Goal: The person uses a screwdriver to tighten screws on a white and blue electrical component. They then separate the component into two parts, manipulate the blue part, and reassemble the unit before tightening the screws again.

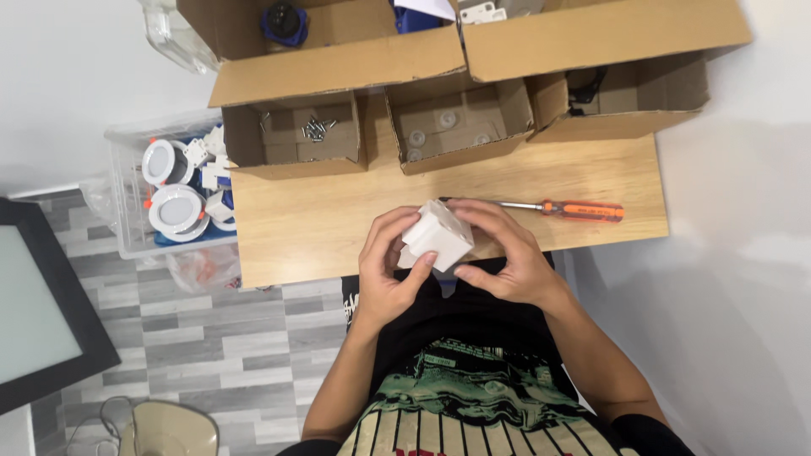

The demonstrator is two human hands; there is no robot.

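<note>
At the far left, a dark-framed panel (34,295) is leaning over the grey plank floor (220,355). Beside it, a clear plastic bin (127,245) is holding round white recessed light fittings (176,209) with orange clips. Next to the bin, a light wooden table (338,219) is carrying a row of open brown cardboard boxes. The left small box (296,135) is holding a scatter of small silver screws (314,128); the middle small box (456,127) is showing pale round discs on its bottom; the right small box (617,105) is holding something dark that is too hidden to tell. Behind them, a larger cardboard box (338,46) is lying open with a blue part inside.

The person's left hand (390,274) is curling around the left side of a small white boxy plastic block (437,238), thumb pressing its lower front face. The block is tilting, one plain smooth face turned up, and it is being held over the table's near edge, just above the lap. The right hand (505,257) is wrapping its fingers over the block's top and right side, gripping it as well. Just behind the right hand, an orange-handled screwdriver (583,210) with a slim metal shaft is lying flat on the table.
</note>
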